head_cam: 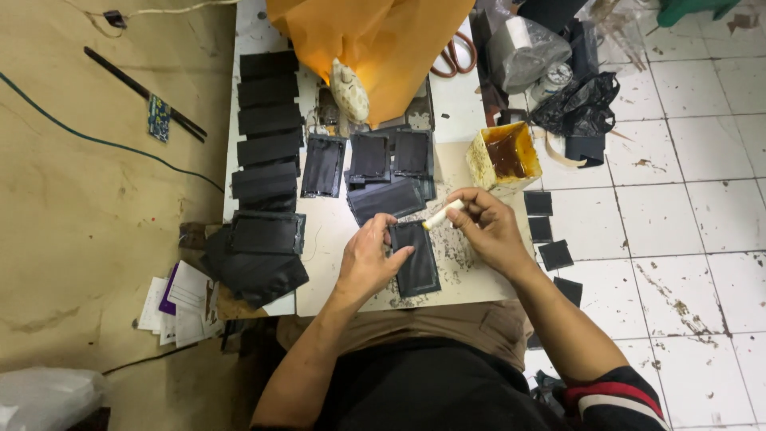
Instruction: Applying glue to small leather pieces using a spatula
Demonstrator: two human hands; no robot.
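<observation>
My left hand (369,257) presses flat on the left edge of a black rectangular piece (418,262) lying on the white work board (327,227). My right hand (485,225) grips a small pale-handled brush (441,215) whose tip touches the top edge of that piece. A square yellow tub of dark glue (504,156) stands just beyond my right hand.
Several more black pieces lie in a column (268,136) on the left and in a row (375,160) ahead. An orange cloth (375,40), scissors (455,54), bags and small black squares (544,227) on the tiled floor surround the board. Papers (179,303) lie at the lower left.
</observation>
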